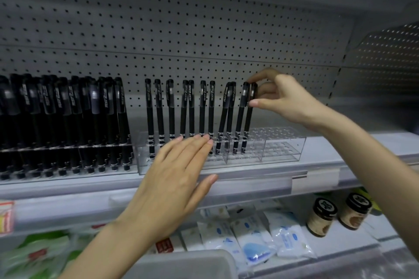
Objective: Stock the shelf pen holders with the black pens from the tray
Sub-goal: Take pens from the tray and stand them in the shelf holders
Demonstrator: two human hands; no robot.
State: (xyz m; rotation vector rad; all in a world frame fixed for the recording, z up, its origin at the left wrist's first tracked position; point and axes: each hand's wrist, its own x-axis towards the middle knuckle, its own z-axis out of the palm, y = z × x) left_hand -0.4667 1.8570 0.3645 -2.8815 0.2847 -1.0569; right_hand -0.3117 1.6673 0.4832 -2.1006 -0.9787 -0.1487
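Both hands are working at the clear pen holder (pixel 281 146) on the shelf. Out at two o'clock, the right hand (pixel 283 97) is pinching the cap end of a black pen (pixel 249 118) between thumb and forefinger, with the other fingers curling loosely behind. That pen is leaning a little, touching its neighbour, and its lower end is sitting in a hole at the three o'clock end of the standing pens (pixel 191 108). Lower, near six o'clock, the left hand (pixel 174 179) is lying flat and open, gripping nothing; its straight fingertips are reaching the holder's front top edge, though actual contact is hard to judge.

Risks, as I am reading them:
- Because the pen is going in tilted, its tip may be missing the lower tier's hole and jamming.
- Pushing it down slanted could be nudging the neighbour, and several pens nearby are already leaning.
- If the left hand is not truly bracing the holder, a downward push may be sliding it along the shelf.

At nine o'clock a packed holder (pixel 63 115) is standing full. At six o'clock a pale tray (pixel 192 260) is showing only its rim, so its contents cannot be told.
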